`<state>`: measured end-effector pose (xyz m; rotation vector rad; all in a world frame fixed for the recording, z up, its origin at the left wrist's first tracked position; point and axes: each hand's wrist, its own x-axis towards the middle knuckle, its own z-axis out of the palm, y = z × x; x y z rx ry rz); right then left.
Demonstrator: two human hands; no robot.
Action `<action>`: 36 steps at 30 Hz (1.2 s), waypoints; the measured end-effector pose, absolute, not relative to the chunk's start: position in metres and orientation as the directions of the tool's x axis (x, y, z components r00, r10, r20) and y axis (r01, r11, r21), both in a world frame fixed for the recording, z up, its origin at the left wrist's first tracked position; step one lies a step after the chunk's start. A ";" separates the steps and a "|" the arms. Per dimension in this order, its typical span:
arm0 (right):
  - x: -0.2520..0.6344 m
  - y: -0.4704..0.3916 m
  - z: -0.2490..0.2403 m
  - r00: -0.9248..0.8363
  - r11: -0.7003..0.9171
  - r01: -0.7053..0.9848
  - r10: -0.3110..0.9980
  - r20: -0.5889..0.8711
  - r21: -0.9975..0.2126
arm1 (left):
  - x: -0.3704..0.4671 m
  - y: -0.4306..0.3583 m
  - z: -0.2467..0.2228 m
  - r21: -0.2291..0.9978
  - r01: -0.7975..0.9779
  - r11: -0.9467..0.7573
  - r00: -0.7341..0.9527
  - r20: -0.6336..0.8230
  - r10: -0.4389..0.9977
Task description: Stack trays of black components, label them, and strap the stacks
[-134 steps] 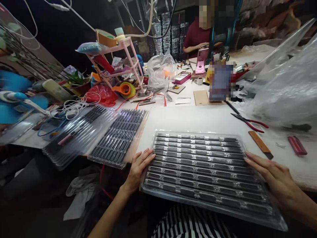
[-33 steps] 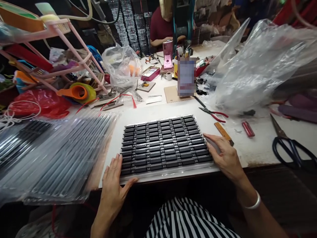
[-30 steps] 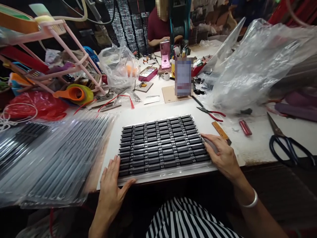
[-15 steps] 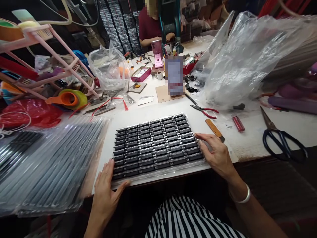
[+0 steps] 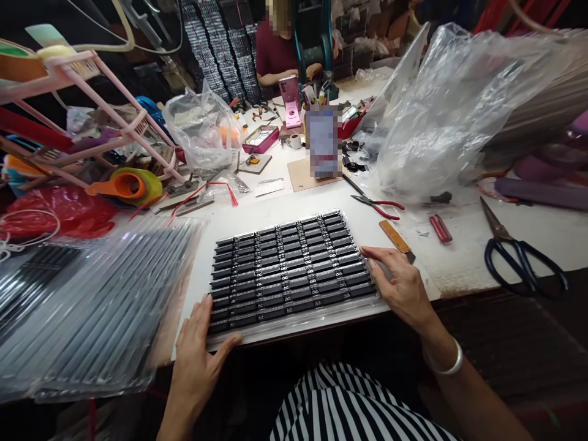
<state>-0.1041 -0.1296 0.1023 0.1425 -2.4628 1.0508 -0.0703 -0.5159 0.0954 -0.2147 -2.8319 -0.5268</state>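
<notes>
Left hand [image 5: 195, 358], fingers loosely spread, thumb apart, touches the near-left corner of the clear plastic tray [image 5: 316, 317]; right hand [image 5: 404, 288], partly curled, pinches its right edge. Between both grips: ribbed black strips [image 5: 294, 269] in rows. Beyond right fingers, red-handled pliers [image 5: 379, 206].

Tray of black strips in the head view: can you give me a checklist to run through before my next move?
1. Tray lying on the white table: ok.
2. Left hand at the tray's left edge: ok.
3. Right hand at the tray's right edge: ok.
4. Right hand's grip firm: cannot tell, its fingertips are partly hidden.
5. Scissors and pliers off the tray: ok.
6. Every black strip fully seated: cannot tell, too small to see.
</notes>
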 end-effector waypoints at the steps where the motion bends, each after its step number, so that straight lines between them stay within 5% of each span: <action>1: -0.104 -0.130 0.102 -0.891 0.705 -0.264 0.083 0.447 -0.658 | -0.070 -0.515 0.096 0.334 0.190 0.923 -0.957 0.272 0.098; 13: -0.090 -0.127 0.104 -0.902 0.761 -0.278 0.003 0.433 -0.586 | -0.061 -0.512 0.106 0.463 0.106 0.880 -0.977 0.212 0.006; 22: -0.050 -0.104 0.091 -0.855 0.832 -0.482 -0.377 0.356 -0.276 | -0.033 -0.516 0.105 0.428 0.168 0.888 -0.978 0.188 0.094; 30: -0.048 -0.106 0.094 -0.881 0.845 -0.388 -0.225 0.415 -0.367 | -0.027 -0.506 0.112 0.804 0.028 0.594 -0.969 0.168 -0.181; 36: -0.047 -0.104 0.109 -0.883 0.842 -0.357 -0.164 0.439 -0.405 | -0.031 -0.507 0.125 0.824 0.045 0.564 -0.961 0.190 -0.201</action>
